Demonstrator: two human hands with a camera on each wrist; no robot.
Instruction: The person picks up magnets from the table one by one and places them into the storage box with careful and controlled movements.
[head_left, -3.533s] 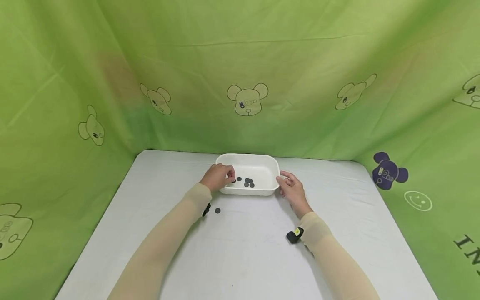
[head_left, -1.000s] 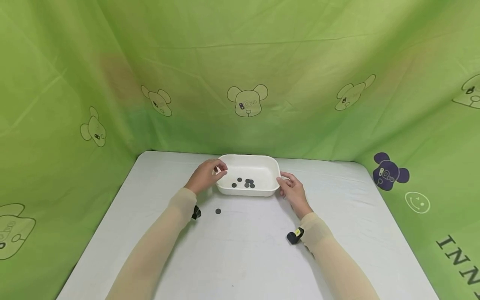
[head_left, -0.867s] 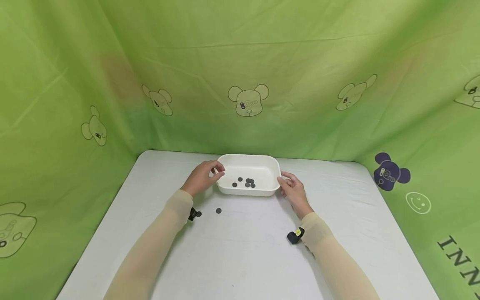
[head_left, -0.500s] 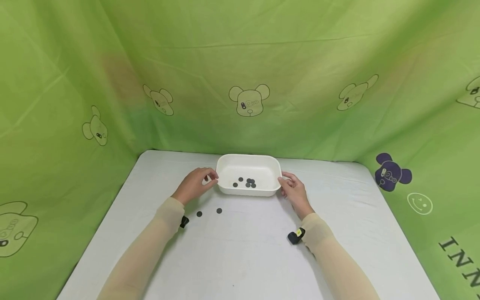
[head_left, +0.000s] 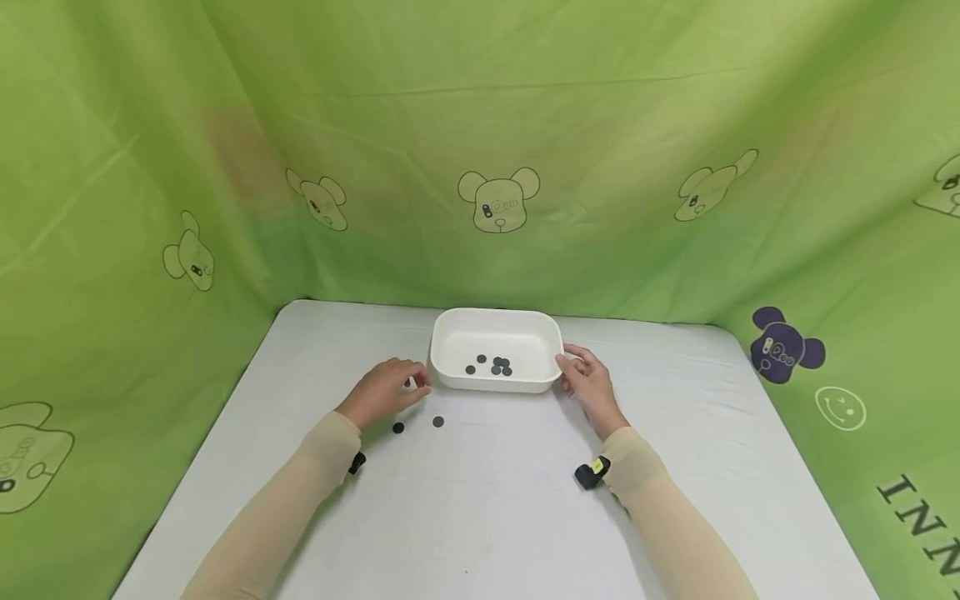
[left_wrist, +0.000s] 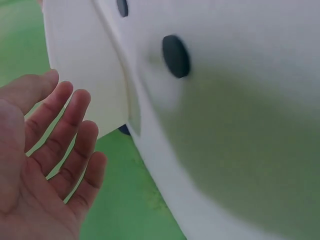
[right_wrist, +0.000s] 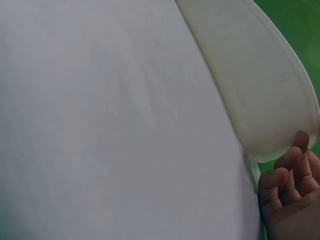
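A white oblong tray (head_left: 497, 386) stands near the back of the table, with several small dark round discs (head_left: 482, 359) lying inside. Left of the tray hovers my left hand (head_left: 384, 390), its fingers loosely bent. The left wrist view shows that hand's palm (left_wrist: 45, 185) and spread fingers with nothing in them. Two more discs lie on the table just in front of it, one dark disc (head_left: 398, 428) closer to the wrist and another disc (head_left: 438, 422) to its right. At the tray's right end, my right hand (head_left: 588, 385) grips the rim, thumb on top and fingers against the outer wall.
A white cloth covers the table (head_left: 480, 500). Green printed curtains (head_left: 405, 125) hang behind it and on both sides. Each sleeve carries a black wrist camera, the right camera (head_left: 591, 473) resting close over the cloth.
My left hand has come out of the tray, leaving a disc inside, and moved left and toward the front. A table disc its wrist hid now shows. My right hand stays at the rim.
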